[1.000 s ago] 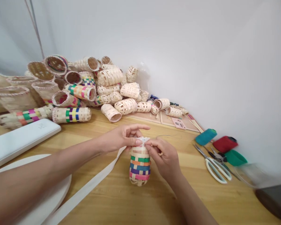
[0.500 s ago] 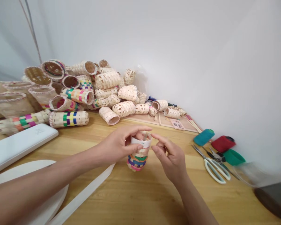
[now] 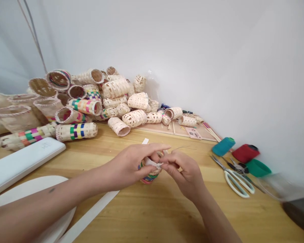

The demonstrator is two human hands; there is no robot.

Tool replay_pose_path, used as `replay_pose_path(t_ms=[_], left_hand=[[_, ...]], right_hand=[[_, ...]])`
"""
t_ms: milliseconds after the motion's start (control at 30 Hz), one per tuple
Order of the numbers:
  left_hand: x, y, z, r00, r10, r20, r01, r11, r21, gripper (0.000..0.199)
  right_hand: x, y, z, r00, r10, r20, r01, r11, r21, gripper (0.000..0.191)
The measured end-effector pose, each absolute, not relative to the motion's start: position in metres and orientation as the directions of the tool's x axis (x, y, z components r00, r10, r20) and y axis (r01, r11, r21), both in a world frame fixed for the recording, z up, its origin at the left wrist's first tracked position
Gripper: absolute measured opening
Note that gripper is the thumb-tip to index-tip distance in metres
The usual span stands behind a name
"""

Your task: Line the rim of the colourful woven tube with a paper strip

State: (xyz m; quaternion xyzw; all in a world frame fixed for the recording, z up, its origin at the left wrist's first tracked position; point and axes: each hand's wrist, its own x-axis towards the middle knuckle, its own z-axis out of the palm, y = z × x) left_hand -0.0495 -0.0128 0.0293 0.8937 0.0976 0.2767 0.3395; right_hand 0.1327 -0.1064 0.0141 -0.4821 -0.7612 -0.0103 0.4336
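Observation:
A small woven basket (image 3: 150, 178) with coloured bands stands on the table, its mouth tilted towards me. Round its rim runs a white strip (image 3: 150, 162), whose loose end juts out behind my fingers. My left hand (image 3: 131, 163) is closed on the rim, thumb outside and fingers over the opening. At the right of the rim, thumb and forefinger of my right hand (image 3: 186, 172) are pinched together against the strip; whatever is between them is too small to make out. A thin thread-like line (image 3: 184, 147) shows behind that hand.
Many woven baskets (image 3: 116, 87) are heaped at the back left. A white power bank (image 3: 27, 162) and a roll of white tape (image 3: 71, 216) lie at left. To the right are scissors (image 3: 236, 182), a blue thread spool (image 3: 223, 146), a red spool (image 3: 245, 153) and a green cup-shaped object (image 3: 258, 167).
My right hand has moved left onto the rim and its fingers have closed there. The basket has tipped towards me, and the strip's loose end now shows behind my left hand.

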Motion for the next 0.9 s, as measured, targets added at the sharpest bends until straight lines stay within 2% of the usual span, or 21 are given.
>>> replay_pose_path(t_ms=[200, 367, 467, 600, 733, 800, 900], left_hand=[[-0.053, -0.009, 0.032, 0.804, 0.346, 0.484, -0.057, -0.765, 0.641, 0.044], [-0.057, 0.001, 0.035, 0.737, 0.261, 0.623, -0.112, -0.862, 0.494, 0.032], [-0.055, 0.005, 0.036, 0.748, 0.195, 0.634, -0.137, -0.89, 0.435, 0.028], [-0.052, 0.005, 0.035, 0.762, 0.111, 0.639, -0.11, -0.949, 0.296, 0.021], [-0.053, 0.003, 0.034, 0.752, 0.122, 0.648, -0.007, -0.981, 0.193, 0.018], [-0.053, 0.001, 0.033, 0.773, 0.162, 0.614, -0.01, -0.964, 0.267, 0.018], [-0.052, 0.0, 0.032, 0.83, 0.249, 0.498, -0.076, -0.835, 0.545, 0.018]], right_hand=[[0.133, -0.108, 0.017, -0.101, 0.763, 0.639, 0.762, 0.472, -0.443, 0.014], [0.134, -0.111, 0.018, -0.032, 0.773, 0.634, 0.757, 0.432, -0.489, 0.013], [0.133, -0.112, 0.018, -0.033, 0.773, 0.633, 0.761, 0.431, -0.486, 0.012], [0.131, -0.112, 0.016, -0.076, 0.772, 0.631, 0.771, 0.447, -0.454, 0.01], [0.13, -0.112, 0.016, -0.067, 0.763, 0.643, 0.783, 0.439, -0.44, 0.01], [0.13, -0.111, 0.016, -0.058, 0.764, 0.643, 0.788, 0.43, -0.44, 0.01], [0.129, -0.111, 0.016, -0.054, 0.769, 0.638, 0.784, 0.428, -0.45, 0.012]])
